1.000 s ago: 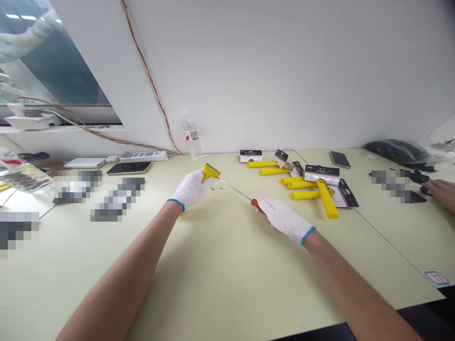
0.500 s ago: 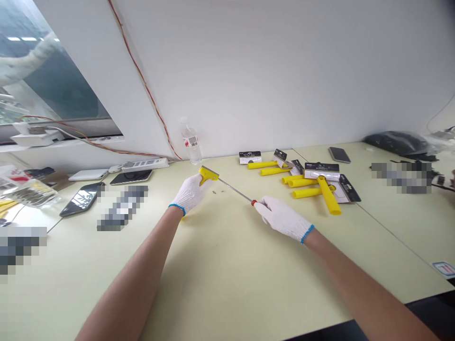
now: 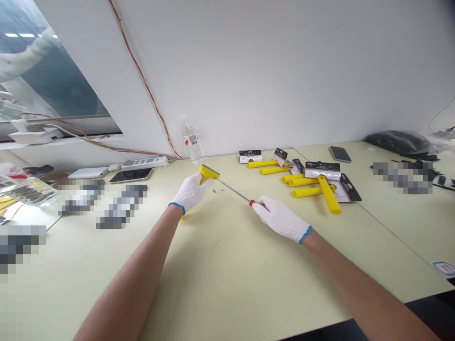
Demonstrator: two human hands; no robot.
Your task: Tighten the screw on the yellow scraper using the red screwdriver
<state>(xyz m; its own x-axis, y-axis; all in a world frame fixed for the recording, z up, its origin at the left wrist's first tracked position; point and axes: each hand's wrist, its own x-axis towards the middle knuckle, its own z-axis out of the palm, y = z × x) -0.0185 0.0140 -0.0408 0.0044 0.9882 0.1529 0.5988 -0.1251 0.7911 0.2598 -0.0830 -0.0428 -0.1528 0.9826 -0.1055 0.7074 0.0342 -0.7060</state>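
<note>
I have my left grip (image 3: 190, 193) clamped on the yellow scraper (image 3: 209, 174), just in front of the bottle (image 3: 192, 146); my right grip (image 3: 280, 217), farther right of the bottle, wraps the red-handled screwdriver (image 3: 232, 190), its tip at the scraper's head.

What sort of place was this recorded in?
Probably an indoor workroom, perhaps an office: a pale table against a wall, yellow scrapers laid out, and a screwdriver in the gloved right hand.
</note>
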